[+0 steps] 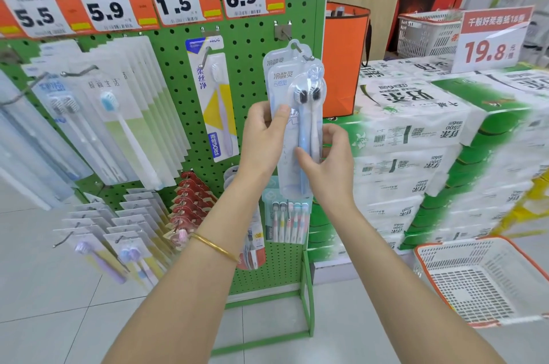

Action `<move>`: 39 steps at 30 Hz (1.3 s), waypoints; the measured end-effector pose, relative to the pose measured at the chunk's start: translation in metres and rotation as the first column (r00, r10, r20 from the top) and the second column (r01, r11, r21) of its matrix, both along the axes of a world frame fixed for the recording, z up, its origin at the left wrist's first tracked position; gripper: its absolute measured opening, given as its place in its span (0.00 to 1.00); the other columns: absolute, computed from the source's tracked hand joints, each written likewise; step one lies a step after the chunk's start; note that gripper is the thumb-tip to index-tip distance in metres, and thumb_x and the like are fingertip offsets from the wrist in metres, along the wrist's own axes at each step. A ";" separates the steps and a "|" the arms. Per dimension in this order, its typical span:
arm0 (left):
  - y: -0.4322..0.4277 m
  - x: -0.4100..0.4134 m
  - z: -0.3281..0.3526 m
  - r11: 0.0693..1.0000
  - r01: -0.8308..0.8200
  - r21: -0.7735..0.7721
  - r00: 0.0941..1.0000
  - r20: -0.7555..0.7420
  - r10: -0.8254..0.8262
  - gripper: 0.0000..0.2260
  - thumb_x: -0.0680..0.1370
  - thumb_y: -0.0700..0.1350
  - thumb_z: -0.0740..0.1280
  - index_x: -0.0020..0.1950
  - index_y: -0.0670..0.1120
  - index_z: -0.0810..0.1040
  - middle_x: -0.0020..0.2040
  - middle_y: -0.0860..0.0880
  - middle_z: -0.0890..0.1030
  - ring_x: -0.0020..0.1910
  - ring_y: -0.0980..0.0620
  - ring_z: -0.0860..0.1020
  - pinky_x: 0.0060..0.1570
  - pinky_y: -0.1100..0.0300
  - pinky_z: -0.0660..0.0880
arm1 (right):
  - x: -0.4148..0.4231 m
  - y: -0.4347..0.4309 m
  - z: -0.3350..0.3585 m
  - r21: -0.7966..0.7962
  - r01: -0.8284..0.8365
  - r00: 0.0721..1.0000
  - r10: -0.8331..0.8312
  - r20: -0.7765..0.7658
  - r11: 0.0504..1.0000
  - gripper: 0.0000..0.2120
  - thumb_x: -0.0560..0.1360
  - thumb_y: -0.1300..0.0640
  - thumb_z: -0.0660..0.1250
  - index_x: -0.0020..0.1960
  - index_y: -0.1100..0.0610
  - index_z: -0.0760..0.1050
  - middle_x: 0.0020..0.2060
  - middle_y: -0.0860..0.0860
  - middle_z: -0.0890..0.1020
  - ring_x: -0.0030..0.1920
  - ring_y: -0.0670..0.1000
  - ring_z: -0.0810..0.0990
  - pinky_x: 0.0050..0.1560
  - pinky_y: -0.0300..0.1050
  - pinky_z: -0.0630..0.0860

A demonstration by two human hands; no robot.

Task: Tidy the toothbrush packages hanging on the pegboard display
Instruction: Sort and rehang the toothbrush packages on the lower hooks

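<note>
A pale blue two-brush toothbrush package (300, 87) hangs with others behind it on a metal hook (298, 47) at the right of the green pegboard (178, 81). My left hand (264, 137) grips the package's left edge, thumb on its front. My right hand (326, 161) pinches the lower right part of the same package. A FROG toothbrush package (214, 96) hangs on the hook to the left. Rows of white toothbrush packages (118, 114) fill the left side. Lower hooks carry a multi-colour brush pack (286, 218) and red-carded packs (193, 200).
Orange price tags (178, 4) line the top of the board. Stacked tissue packs (430, 155) stand right beside the display. A white and orange shopping basket (487, 280) sits on the tiled floor at lower right. An orange bag (344, 60) hangs behind the rack.
</note>
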State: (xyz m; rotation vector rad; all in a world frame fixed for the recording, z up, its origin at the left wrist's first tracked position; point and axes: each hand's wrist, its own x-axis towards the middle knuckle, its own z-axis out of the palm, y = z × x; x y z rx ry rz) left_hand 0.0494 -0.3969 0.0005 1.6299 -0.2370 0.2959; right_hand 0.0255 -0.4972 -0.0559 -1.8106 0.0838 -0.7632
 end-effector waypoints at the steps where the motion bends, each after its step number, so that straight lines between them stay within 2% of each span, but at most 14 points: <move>1: 0.001 0.002 -0.002 0.999 -0.037 0.010 0.999 0.009 0.037 0.07 0.81 0.47 0.62 0.56 0.46 0.71 0.50 0.53 0.75 0.45 0.64 0.73 0.45 0.72 0.70 | 0.005 0.001 0.001 -0.008 0.006 1.000 -0.006 0.003 1.000 0.22 0.70 0.57 0.72 0.61 0.56 0.68 0.54 0.48 0.75 0.54 0.50 0.75 0.55 0.49 0.74; 4: 0.005 0.008 -0.007 0.990 -0.134 0.046 0.991 0.023 0.133 0.13 0.80 0.47 0.62 0.62 0.43 0.70 0.57 0.52 0.74 0.48 0.67 0.72 0.44 0.78 0.68 | 0.020 0.003 0.003 -0.029 0.015 1.000 -0.015 -0.001 0.999 0.22 0.71 0.57 0.72 0.61 0.57 0.68 0.54 0.48 0.75 0.53 0.49 0.74 0.53 0.46 0.73; 7: 0.009 0.012 -0.010 0.984 -0.153 0.085 0.988 0.013 0.153 0.13 0.80 0.46 0.62 0.64 0.43 0.70 0.59 0.50 0.73 0.48 0.67 0.71 0.44 0.80 0.66 | 0.034 0.006 0.003 -0.039 0.026 1.000 -0.026 -0.005 0.999 0.22 0.72 0.57 0.71 0.62 0.58 0.68 0.55 0.50 0.75 0.53 0.48 0.73 0.51 0.41 0.70; 11: 0.012 0.014 -0.012 0.981 -0.156 0.117 0.987 -0.003 0.158 0.13 0.80 0.44 0.62 0.63 0.43 0.71 0.60 0.49 0.74 0.52 0.60 0.72 0.46 0.77 0.66 | 0.053 0.010 0.004 -0.053 0.043 0.999 -0.043 0.002 0.998 0.22 0.72 0.58 0.71 0.62 0.60 0.67 0.54 0.51 0.74 0.50 0.48 0.72 0.48 0.38 0.68; 16: 0.016 0.015 -0.014 0.979 -0.139 0.146 0.989 -0.027 0.145 0.13 0.80 0.44 0.62 0.64 0.43 0.70 0.60 0.49 0.73 0.56 0.57 0.72 0.52 0.70 0.66 | 0.074 0.013 0.005 -0.074 0.062 0.998 -0.062 0.004 0.995 0.21 0.72 0.58 0.71 0.61 0.61 0.67 0.53 0.53 0.75 0.51 0.52 0.74 0.51 0.47 0.72; 22: 0.017 0.016 -0.017 0.975 -0.110 0.196 0.991 -0.051 0.122 0.14 0.80 0.45 0.63 0.65 0.43 0.69 0.62 0.47 0.73 0.60 0.54 0.72 0.60 0.62 0.68 | 0.081 0.014 0.007 -0.083 0.069 0.998 -0.069 -0.006 0.994 0.22 0.72 0.59 0.70 0.62 0.62 0.67 0.55 0.54 0.74 0.51 0.50 0.71 0.51 0.43 0.70; 27: 0.017 0.014 -0.019 0.976 -0.100 0.194 0.990 -0.074 0.116 0.15 0.80 0.43 0.63 0.66 0.43 0.69 0.63 0.47 0.73 0.60 0.53 0.72 0.59 0.63 0.68 | 0.073 0.015 0.003 -0.075 0.078 0.997 -0.077 0.012 0.994 0.21 0.71 0.59 0.70 0.61 0.63 0.67 0.53 0.54 0.74 0.51 0.52 0.72 0.51 0.45 0.71; 31: 0.016 0.011 -0.021 0.979 -0.089 0.186 0.992 -0.077 0.105 0.15 0.80 0.42 0.62 0.66 0.42 0.69 0.63 0.47 0.72 0.60 0.54 0.72 0.57 0.65 0.67 | 0.065 0.016 0.002 -0.061 0.082 0.997 -0.081 0.020 0.995 0.21 0.71 0.60 0.70 0.61 0.63 0.68 0.52 0.53 0.73 0.50 0.50 0.70 0.50 0.39 0.67; 33: 0.016 0.009 -0.022 0.979 -0.089 0.182 0.992 -0.076 0.105 0.15 0.79 0.42 0.62 0.65 0.42 0.69 0.63 0.46 0.72 0.59 0.54 0.72 0.57 0.65 0.67 | 0.062 0.017 0.002 -0.054 0.081 0.997 -0.080 0.022 0.995 0.21 0.71 0.60 0.70 0.61 0.63 0.68 0.52 0.53 0.72 0.51 0.51 0.71 0.51 0.41 0.68; 37: 0.017 0.005 -0.022 0.977 -0.094 0.191 0.991 -0.081 0.111 0.15 0.79 0.42 0.63 0.65 0.43 0.69 0.63 0.47 0.73 0.59 0.54 0.72 0.60 0.62 0.68 | 0.062 0.016 0.003 -0.067 0.079 0.996 -0.081 -0.023 0.995 0.24 0.71 0.59 0.69 0.63 0.63 0.66 0.57 0.56 0.74 0.55 0.56 0.74 0.56 0.54 0.72; 39: 0.019 0.003 -0.023 0.976 -0.090 0.199 0.990 -0.089 0.109 0.15 0.79 0.41 0.63 0.65 0.43 0.69 0.63 0.47 0.73 0.59 0.54 0.72 0.61 0.61 0.68 | 0.061 0.014 0.002 -0.096 0.075 0.994 -0.082 -0.068 0.993 0.26 0.72 0.57 0.69 0.66 0.62 0.64 0.60 0.56 0.74 0.58 0.57 0.74 0.56 0.55 0.73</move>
